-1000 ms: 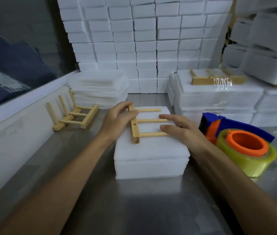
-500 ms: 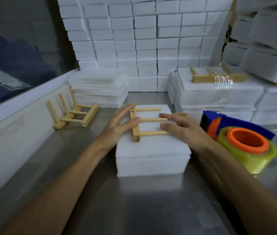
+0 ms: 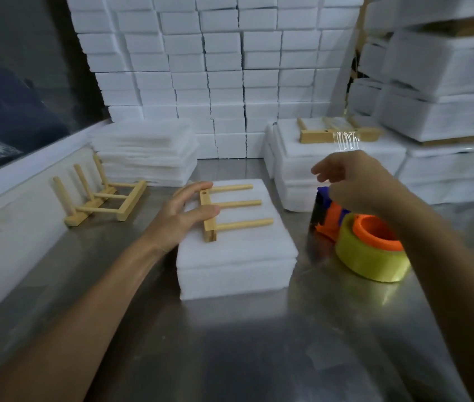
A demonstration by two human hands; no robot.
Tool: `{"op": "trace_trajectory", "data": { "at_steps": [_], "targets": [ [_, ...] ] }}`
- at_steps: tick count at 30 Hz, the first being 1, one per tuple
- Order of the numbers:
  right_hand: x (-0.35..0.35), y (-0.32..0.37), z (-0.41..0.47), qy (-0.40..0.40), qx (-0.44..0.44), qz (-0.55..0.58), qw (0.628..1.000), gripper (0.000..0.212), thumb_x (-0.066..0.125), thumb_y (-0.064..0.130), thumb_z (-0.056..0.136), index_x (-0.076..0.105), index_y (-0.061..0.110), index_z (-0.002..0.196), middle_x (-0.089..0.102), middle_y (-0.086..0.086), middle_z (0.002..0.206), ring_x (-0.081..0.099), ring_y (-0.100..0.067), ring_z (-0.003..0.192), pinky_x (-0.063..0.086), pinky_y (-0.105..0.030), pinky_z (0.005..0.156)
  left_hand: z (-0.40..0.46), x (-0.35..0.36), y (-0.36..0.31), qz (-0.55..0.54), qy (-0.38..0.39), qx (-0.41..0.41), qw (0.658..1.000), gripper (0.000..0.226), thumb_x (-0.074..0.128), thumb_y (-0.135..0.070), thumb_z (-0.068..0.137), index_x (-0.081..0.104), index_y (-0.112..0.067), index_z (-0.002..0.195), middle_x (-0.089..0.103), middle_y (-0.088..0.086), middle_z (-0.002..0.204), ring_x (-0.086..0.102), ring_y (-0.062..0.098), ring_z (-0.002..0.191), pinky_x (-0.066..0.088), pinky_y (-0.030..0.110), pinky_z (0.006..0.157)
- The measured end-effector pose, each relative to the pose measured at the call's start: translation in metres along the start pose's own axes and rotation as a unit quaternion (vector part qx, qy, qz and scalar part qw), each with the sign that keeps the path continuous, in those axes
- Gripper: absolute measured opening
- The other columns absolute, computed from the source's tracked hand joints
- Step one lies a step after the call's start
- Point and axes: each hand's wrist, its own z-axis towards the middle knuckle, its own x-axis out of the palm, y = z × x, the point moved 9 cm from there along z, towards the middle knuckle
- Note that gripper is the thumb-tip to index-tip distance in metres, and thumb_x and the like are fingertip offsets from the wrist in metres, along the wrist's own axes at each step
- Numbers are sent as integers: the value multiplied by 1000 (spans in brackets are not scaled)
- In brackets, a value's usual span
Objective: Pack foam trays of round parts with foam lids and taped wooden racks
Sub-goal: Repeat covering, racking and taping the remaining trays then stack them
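Where the steel table (image 3: 244,358) runs toward the wall in the head view, a closed foam tray (image 3: 234,278) sits near its centre with a foam lid (image 3: 238,245) seated flush on top; its contents are hidden. A wooden rack (image 3: 227,211) lies flat on the lid, its base bar at the left and three dowels pointing right. The left hand (image 3: 185,216) rests against that base bar with fingers extended and loosely spread, fingertips touching the wood and gripping nothing. The right hand (image 3: 349,181) is raised above the tape dispenser (image 3: 360,230), apart from the rack, fingers loosely curled and blurred; it holds nothing that can be made out. The dispenser, blue and orange with a yellowish tape roll, stands on the table just right of the tray.

A second rack (image 3: 101,198) stands at the left by the white ledge, dowels tilted upward. Behind it is a stack of loose foam sheets (image 3: 146,152). To the right rear, a packed tray stack (image 3: 325,166) carries a rack (image 3: 334,132) under clear tape. Stacked white foam boxes (image 3: 218,62) fill the back wall; their contents cannot be seen.
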Motion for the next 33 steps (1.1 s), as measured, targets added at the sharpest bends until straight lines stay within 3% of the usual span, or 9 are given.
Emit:
{"op": "trace_trajectory", "data": {
  "at_steps": [8,13,16,19,21,23,25,28,33],
  "targets": [
    [-13,-83,-10,156,151,-192,957,61,65,12,84,44,22,140,52,-7,137,58,-27,105,53,-35,80,-2,-2,-2,16,-4,-22,1000,64,72,-54,56,59,-49,119,47,-12,139,45,14,127,43,32,100],
    [-7,-106,-12,115,161,-217,956,29,63,22,86,67,11,112,63,-7,91,61,-23,81,47,-32,69,-4,-3,-3,35,17,-35,999,72,73,-62,50,59,-52,121,43,-10,146,37,16,137,34,44,113],
    [-13,-105,-13,72,146,-224,961,20,63,17,84,70,13,102,60,-5,81,60,-24,79,46,-32,66,-5,-8,-4,85,30,-61,994,82,77,-65,51,52,-54,128,35,-11,151,29,14,141,29,37,114],
    [-25,-91,-12,28,123,-220,967,14,70,21,77,70,18,91,59,-1,73,60,-24,74,48,-32,64,-7,-30,-33,242,-94,13,966,74,83,-55,67,49,-50,132,41,-11,138,40,9,125,34,31,103],
    [-38,-73,-12,-14,105,-206,973,18,78,30,70,68,23,82,60,-1,72,61,-27,76,51,-35,67,-14,-40,-70,260,-218,113,934,37,78,-42,79,65,-34,112,63,-7,107,58,10,94,48,31,84],
    [-53,-44,-11,-69,65,-202,975,21,81,34,66,65,24,76,57,2,69,59,-27,73,46,-33,64,-10,-33,-80,123,-215,69,966,18,69,-38,88,70,-21,90,72,-5,77,64,13,67,50,32,65],
    [-63,-7,-11,-118,7,-196,974,20,80,32,67,64,23,77,56,3,67,58,-27,70,44,-33,61,-2,3,-72,-33,-94,-74,992,34,60,-44,93,69,-13,99,76,2,79,69,19,64,47,28,55],
    [-69,47,-15,-173,-78,-175,966,18,78,26,72,66,23,85,55,4,66,57,-27,69,42,-32,58,-6,53,-75,-175,46,-181,967,53,51,-55,94,64,-8,113,76,10,99,73,26,77,53,27,61],
    [-64,93,-22,-225,-155,-189,943,30,69,11,73,68,25,99,66,-1,82,60,-29,76,49,-37,63,-5,55,-83,-363,28,-178,914,43,54,-47,95,68,-6,100,75,8,90,70,24,65,52,23,54]
  ]
}}
